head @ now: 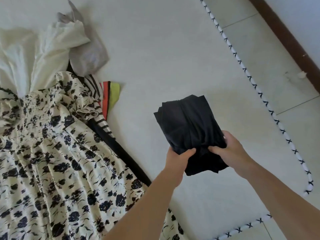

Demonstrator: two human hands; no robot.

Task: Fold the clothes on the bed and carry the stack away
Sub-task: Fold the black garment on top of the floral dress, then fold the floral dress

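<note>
While both hands close on its near edge, the folded black garment (188,129) sits over the bare part of the white bed (155,49), well to the right of the floral dress (57,153). The left hand (178,160) pinches the lower left corner, thumb on top and fingers tucked under; the right hand (232,151) grips the bunched lower right edge the same way. So this looks like the tail end of one fold, the bundle compact but still puckered where the hands hold it. Whether its far edge rests on the bed or hangs just above, I cannot tell. Beyond the floral dress, a striped top (102,101), a cream garment (39,54) and a grey piece (90,56) lie unfolded, touching one another. Next call, by my reckoning: set the bundle flat, smooth that puckered end, release, then reach left for the dress.
</note>
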